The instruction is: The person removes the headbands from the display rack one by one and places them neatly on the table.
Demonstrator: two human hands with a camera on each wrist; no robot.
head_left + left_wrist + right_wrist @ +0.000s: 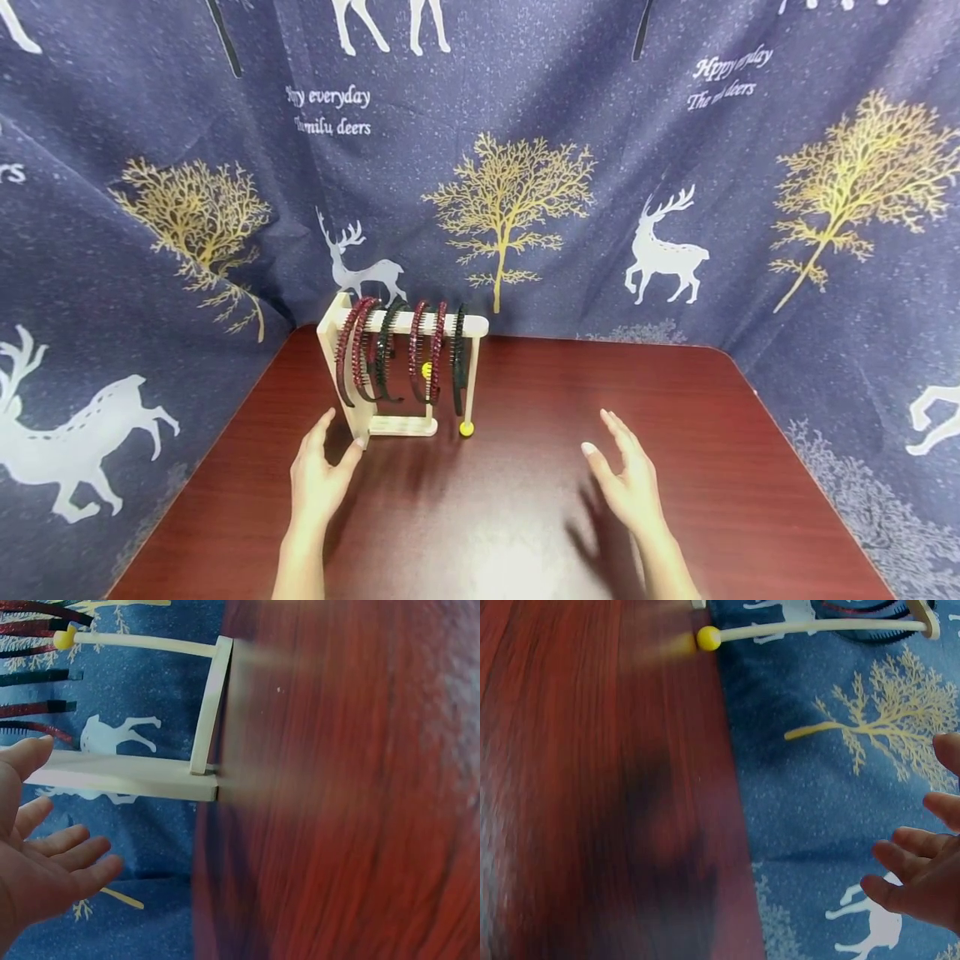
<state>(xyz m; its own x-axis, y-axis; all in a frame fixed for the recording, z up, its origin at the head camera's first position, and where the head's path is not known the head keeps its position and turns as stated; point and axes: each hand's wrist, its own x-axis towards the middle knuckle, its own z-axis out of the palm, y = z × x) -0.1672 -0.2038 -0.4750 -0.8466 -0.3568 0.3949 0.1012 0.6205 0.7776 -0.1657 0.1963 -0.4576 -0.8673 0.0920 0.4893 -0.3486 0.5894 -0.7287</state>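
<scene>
Head view showed, nearest, both hands well apart from each other and holding nothing: the left hand (318,479) at half past seven of the frame, thumb and fingers spread, and the right hand (628,482) at half past four, likewise spread above the surface (540,400), with a shadow (596,529) beside it. The left thumb lay close to the foot of the pale rack (403,323); whether they touched could not be told. That rack stood at eight o'clock, toward one o'clock from the left hand, with dark red headbands (437,354) and black headbands (459,358) hung in a row over its upper arm, and a thin rod (471,375) ran from the arm's outer end down to a yellow ball (467,429). The frame looked light, so a knock from the left hand could have slid or tipped it; the headbands seemed to hang loosely, so a jolt might have tangled or shed some. The glossy reddish-brown surface, glaring toward six o'clock, probably gave the rack little grip, and ran back to a rounded far corner just past three. Behind it hung wrinkled navy cloth (570,108), hiding the room beyond, printed with a golden tree (502,208) at twelve o'clock and a white deer (667,254) toward half past two.
</scene>
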